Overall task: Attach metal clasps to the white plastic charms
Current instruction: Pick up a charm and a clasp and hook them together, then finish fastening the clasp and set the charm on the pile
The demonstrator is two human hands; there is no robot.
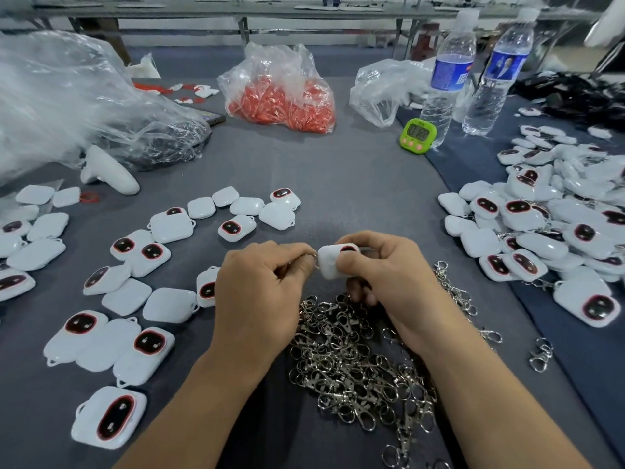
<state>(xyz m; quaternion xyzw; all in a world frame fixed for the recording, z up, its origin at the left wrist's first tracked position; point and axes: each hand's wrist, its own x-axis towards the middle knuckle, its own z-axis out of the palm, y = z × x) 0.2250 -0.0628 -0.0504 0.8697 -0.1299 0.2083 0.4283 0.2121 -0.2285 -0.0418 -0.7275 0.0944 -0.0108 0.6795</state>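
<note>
The right hand (389,275) holds one white charm (329,265) up off the surface. Its thumb and fingers are curled round it. A bit of the charm's dark face with a red ring shows at the top.

The left hand (260,286) is just beside it. Its fingers are curled in and pinch something small and shiny at the left edge of the charm. It looks like a metal clasp (315,259), but the fingers hide most of it.

Right under the hands, on the near side, lies a big heap of clasps (355,363), all tangled up. A few more lie to the right of the heap.

On the left, many loose charms (135,265) are spread out, some face up and some face down. On the right is a thick pile of charms (548,228).

The surface (338,184) is grey.

Farther off stands a small green timer (417,135). Two water bottles (446,79) stand just behind it and to its right. In the far middle sits a clear bag of red pieces (280,96). On the far left is a big crinkly plastic bag (67,96), with a white handle-shaped thing (108,170) lying near it.
</note>
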